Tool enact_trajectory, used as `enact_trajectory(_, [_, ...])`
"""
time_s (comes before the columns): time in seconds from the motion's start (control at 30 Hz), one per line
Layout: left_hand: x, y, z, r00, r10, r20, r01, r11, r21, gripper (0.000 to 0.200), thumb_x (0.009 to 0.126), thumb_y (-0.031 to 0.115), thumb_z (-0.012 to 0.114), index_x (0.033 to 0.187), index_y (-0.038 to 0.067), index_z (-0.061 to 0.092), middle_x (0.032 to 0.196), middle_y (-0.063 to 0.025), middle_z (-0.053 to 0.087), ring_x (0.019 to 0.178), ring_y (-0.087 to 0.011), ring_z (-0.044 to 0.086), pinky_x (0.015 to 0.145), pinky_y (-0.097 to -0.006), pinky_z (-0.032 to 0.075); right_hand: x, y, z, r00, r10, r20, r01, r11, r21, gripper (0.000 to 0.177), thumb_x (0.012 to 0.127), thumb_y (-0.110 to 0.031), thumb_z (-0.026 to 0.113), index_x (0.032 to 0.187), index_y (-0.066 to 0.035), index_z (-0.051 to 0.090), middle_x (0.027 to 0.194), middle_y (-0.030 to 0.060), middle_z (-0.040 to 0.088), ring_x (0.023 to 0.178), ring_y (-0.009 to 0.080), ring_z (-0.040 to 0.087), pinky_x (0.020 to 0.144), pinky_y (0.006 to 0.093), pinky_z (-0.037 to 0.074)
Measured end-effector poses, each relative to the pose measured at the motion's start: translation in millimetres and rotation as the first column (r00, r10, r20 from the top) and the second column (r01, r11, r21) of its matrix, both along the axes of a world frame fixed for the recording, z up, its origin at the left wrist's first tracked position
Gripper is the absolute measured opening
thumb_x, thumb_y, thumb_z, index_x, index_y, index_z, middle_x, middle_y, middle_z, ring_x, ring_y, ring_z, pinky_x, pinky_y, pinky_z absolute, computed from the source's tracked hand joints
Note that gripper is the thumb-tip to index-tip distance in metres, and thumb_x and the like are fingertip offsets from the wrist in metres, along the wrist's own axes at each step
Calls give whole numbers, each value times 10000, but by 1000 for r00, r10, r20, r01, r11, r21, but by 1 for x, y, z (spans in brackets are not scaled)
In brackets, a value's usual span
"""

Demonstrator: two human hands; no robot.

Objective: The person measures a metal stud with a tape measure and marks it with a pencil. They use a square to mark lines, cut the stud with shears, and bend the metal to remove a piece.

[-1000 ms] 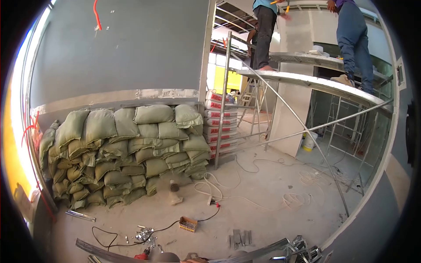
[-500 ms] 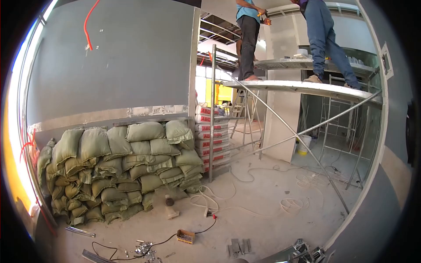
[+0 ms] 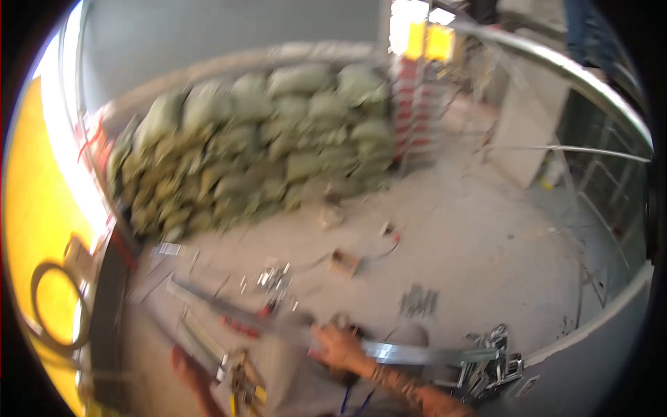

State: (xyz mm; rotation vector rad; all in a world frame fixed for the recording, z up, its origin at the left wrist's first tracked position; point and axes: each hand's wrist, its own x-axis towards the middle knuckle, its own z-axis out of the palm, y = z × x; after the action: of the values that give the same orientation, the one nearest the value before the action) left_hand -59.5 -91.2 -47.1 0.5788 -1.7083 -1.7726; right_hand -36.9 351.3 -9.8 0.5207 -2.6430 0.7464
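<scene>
Nearest: the right hand (image 3: 338, 347) is resting on the long metal channel (image 3: 424, 354), fingers apparently curling over its edge, though blur is limiting certainty. The left hand (image 3: 186, 365) is sitting low beside a shorter metal strip (image 3: 201, 339); spread or closed, I cannot tell. The channel is lying across the floor directly before the person. Its raw edges are likely threatening bare skin should it slide. Farther out, loose screws (image 3: 271, 278) and a small box (image 3: 344, 263) are cluttering the floor, inviting a trip. Beyond the sandbags (image 3: 264, 139), someone is working on the scaffold (image 3: 590, 80); dropped items are a hazard.
</scene>
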Motion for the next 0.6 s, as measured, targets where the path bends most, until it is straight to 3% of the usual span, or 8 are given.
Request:
enact_trajectory(0.03, [12, 8, -4, 995, -84, 49, 97, 897, -431, 372, 1039, 171, 473, 1320, -40, 594, 1420, -158, 518, 1316, -258, 506, 1075, -381, 434, -1, -1, 7, 1000, 9, 3, -9, 1000, 14, 708, 891, -600, 621, 1340, -55, 582, 1115, 148, 626, 943, 351, 653, 761, 450, 552])
enact_trajectory(0.07, [17, 30, 10, 996, -81, 29, 83, 993, -82, 281, 1049, 192, 495, 1170, 1, 662, 1151, -80, 635, 1067, -176, 606, 905, -304, 490, -2, -2, 6, 1000, 16, -13, -15, 999, 31, 695, 882, -585, 637, 1337, -62, 586, 1101, 132, 626, 892, 336, 655, 722, 442, 545])
enact_trajectory(0.1, [31, 74, 82, 968, -239, 82, 247, 962, -114, 234, 1032, 265, 564, 930, 79, 665, 793, 51, 541, 693, -35, 438, 587, -226, 362, -6, 1, 1, 996, 56, -65, -54, 998, 21, 675, 868, -536, 682, 1342, -65, 585, 1047, 95, 633, 816, 300, 653, 676, 403, 538])
enact_trajectory(0.13, [38, 95, 106, 948, -277, 154, 284, 958, -28, 259, 1042, 257, 553, 861, 92, 637, 749, 79, 511, 680, -26, 423, 590, -233, 365, -5, 3, 12, 996, 69, 53, -70, 997, 15, 653, 852, -488, 725, 1332, -64, 599, 968, 62, 627, 761, 261, 652, 658, 366, 538])
enact_trajectory(0.2, [46, 106, 111, 890, -434, 140, 436, 900, 17, 249, 1065, 223, 525, 881, 91, 628, 780, 95, 534, 704, -17, 448, 624, -222, 376, -12, 13, 9, 981, 134, 142, -119, 987, -104, 653, 828, -519, 735, 1326, -112, 625, 927, 55, 595, 735, 267, 658, 655, 382, 547])
enact_trajectory(0.37, [59, 132, 115, 830, -540, 142, 495, 830, 257, 251, 1064, 248, 532, 988, 49, 663, 885, 45, 654, 773, -21, 544, 707, -207, 448, -22, 31, 22, 908, 246, 339, -132, 936, -327, 620, 805, -439, 806, 1265, -53, 655, 872, 68, 600, 703, 244, 640, 664, 349, 540])
enact_trajectory(0.5, [51, 140, 109, 794, -567, 218, 518, 820, 245, 286, 1067, 277, 529, 979, 40, 664, 841, 44, 636, 736, -22, 525, 676, -210, 433, -19, 35, 14, 919, 238, 316, -148, 948, -282, 659, 795, -450, 808, 1306, -74, 629, 893, 65, 606, 716, 246, 641, 678, 357, 541])
enact_trajectory(0.6, [47, 144, 88, 778, -555, 293, 526, 832, 179, 307, 1067, 290, 532, 934, 45, 659, 774, 67, 575, 685, -20, 464, 616, -219, 391, -10, 24, 18, 919, 119, 375, -72, 988, -136, 718, 773, -472, 811, 1358, -118, 590, 1049, 87, 604, 905, 278, 640, 794, 402, 531])
